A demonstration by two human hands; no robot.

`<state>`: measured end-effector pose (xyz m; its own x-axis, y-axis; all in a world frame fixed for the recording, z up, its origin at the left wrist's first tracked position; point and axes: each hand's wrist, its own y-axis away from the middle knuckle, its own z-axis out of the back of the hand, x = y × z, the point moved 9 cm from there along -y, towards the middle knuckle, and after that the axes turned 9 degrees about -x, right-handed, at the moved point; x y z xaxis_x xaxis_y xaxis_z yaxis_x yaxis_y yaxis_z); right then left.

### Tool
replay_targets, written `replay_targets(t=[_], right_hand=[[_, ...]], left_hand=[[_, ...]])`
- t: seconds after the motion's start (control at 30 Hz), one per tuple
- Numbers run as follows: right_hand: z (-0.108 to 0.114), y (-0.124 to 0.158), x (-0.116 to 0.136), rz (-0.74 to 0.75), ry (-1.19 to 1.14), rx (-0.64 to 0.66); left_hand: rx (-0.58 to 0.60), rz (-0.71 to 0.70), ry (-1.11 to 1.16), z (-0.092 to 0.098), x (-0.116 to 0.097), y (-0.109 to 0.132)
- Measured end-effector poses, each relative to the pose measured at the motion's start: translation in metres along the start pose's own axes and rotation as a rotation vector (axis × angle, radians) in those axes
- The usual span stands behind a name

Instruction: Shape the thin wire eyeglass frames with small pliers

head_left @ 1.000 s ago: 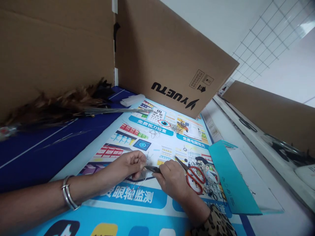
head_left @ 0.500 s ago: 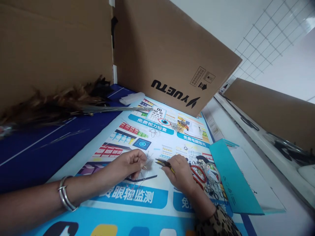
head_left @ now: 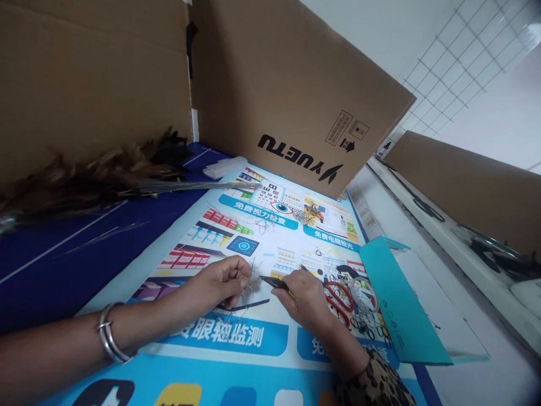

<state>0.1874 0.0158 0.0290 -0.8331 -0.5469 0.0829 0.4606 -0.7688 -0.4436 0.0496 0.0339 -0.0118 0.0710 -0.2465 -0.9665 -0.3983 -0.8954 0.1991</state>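
Thin wires [head_left: 247,288] with small pieces on them are pinched between the closed fingers of my left hand [head_left: 228,281]. Some of the strands stick up and others hang below the fingertips. In my right hand [head_left: 307,296] are dark-tipped pliers [head_left: 274,282] with a bit of yellow on the handle. The pliers' jaws look closed and point left at the wires, a small gap away. My fingers wrap round the handles and hide most of them.
Red-handled scissors [head_left: 339,299] lie by a clear round roll [head_left: 364,294] and dark wire loops right of my right hand. A teal box [head_left: 401,304] stands further right. Feathers [head_left: 97,177] and long wires [head_left: 198,185] lie back left, before cardboard walls [head_left: 270,73].
The pliers' tips have moved slightly left and down, closer to the wires, and their jaws have come together. My left hand has stayed in nearly the same place.
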Motion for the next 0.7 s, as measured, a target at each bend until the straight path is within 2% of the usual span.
replay_targets(t=[0.4, 0.7], right_hand=[[-0.0079, 0.0008, 0.0000, -0.166, -0.049, 0.139], [-0.0092, 0.0015, -0.0018, -0.222, -0.018, 0.186]], left_hand=[[-0.061, 0.043, 0.108, 0.0059, 0.0035, -0.0004], [-0.041, 0.070, 0.195, 0.0019, 0.0003, 0.0033]])
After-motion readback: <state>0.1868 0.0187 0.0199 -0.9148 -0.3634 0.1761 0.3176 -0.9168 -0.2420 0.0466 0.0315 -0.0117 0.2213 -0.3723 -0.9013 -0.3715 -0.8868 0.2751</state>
